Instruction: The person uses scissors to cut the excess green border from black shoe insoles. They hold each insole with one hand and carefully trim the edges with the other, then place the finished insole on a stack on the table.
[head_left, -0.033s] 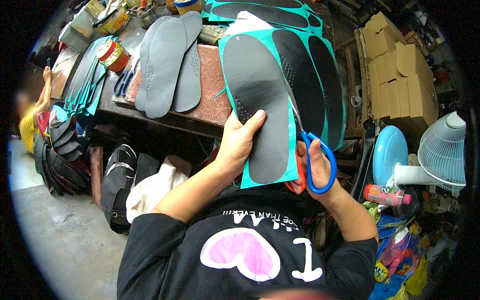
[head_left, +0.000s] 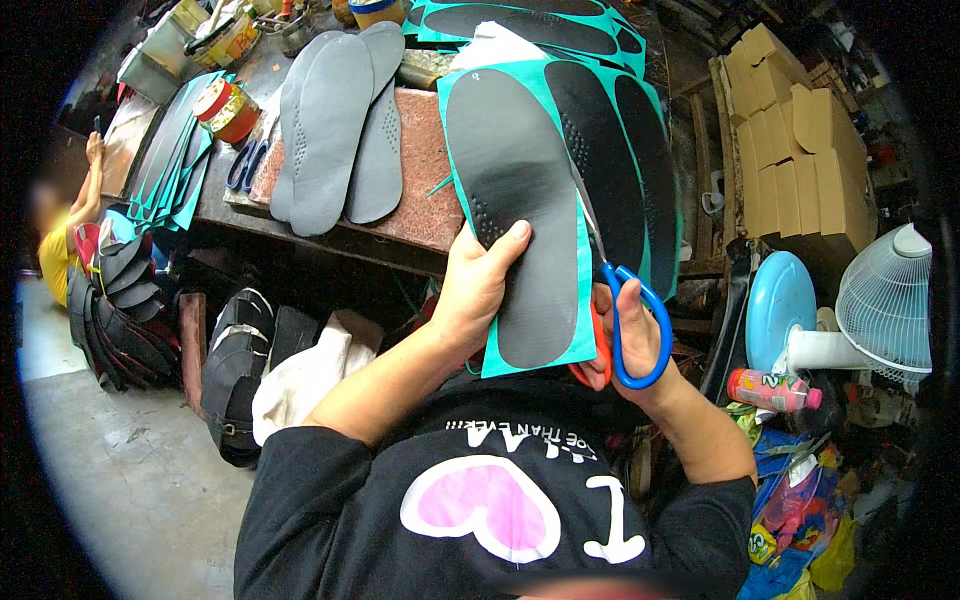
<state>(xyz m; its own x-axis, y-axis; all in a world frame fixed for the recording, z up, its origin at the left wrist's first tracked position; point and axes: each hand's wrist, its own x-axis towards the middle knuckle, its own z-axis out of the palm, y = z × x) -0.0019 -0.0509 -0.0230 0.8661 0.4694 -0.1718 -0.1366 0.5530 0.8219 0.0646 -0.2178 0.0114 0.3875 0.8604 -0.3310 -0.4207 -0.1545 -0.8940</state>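
My left hand (head_left: 472, 285) grips a green-edged sheet printed with black insole shapes (head_left: 525, 185), thumb on top and fingers hidden beneath. My right hand (head_left: 645, 340) is closed around scissors (head_left: 617, 310) with one blue and one orange handle loop. Their blades lie along the right side of the front insole shape, between it and the rest of the sheet (head_left: 600, 150). How far apart the blades stand is hard to see. Several cut grey insoles (head_left: 325, 130) lie overlapping on the bench to the left of the sheet.
A reddish stone slab (head_left: 425, 170) sits on the bench. Left of it are dark-handled scissors (head_left: 247, 165), a red-lidded jar (head_left: 225, 110) and more green-edged sheets (head_left: 170, 155). Cardboard boxes (head_left: 800, 160), a fan (head_left: 885, 300) and a pink bottle (head_left: 772, 390) stand right. A person in yellow (head_left: 58, 250) is far left.
The right-hand part of the sheet has shifted slightly left, toward the front insole shape. Both hands and the scissors stay nearly in place.
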